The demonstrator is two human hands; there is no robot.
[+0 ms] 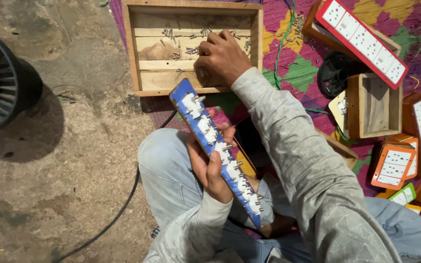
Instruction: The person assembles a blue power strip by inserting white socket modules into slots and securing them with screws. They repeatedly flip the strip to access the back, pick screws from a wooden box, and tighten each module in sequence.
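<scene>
The left hand wraps its fingers around a long blue strip over the lap, and many small white switch parts already sit in a row along it with little metal pins poking out. The right hand reaches into the wooden tray of tiny screws, fingers bunched together, but I cannot tell if it pinches one. The strip looks almost full.

The left hand grips a long blue switch panel edge-up, while the right hand reaches among small screws in the far wooden tray.
</scene>
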